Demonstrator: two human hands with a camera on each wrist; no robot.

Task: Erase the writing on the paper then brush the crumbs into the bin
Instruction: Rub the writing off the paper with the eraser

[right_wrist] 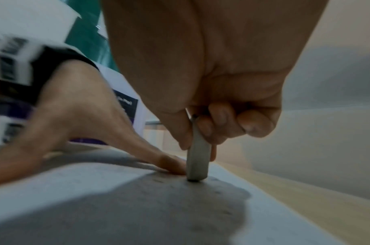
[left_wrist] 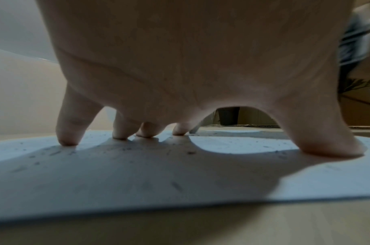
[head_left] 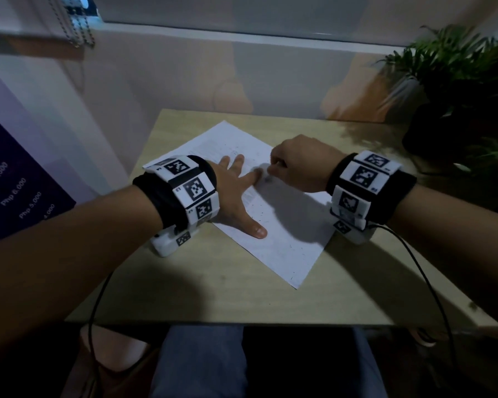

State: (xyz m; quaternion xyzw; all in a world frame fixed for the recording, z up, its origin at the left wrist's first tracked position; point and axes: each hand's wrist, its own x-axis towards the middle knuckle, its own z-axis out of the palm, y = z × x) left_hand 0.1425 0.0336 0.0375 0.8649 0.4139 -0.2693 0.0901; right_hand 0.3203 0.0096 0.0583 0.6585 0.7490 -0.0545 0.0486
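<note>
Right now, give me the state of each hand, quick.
Left hand: open, fingers spread, pressing the paper flat on the table.
Right hand: closed, pinching an eraser whose tip touches the paper.

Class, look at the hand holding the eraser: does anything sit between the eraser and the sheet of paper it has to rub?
Nothing visible does. The right hand pinches the eraser, whose lower end already touches the paper. The left hand presses flat on the sheet, its index fingertip just beside the eraser, not under it.
</note>
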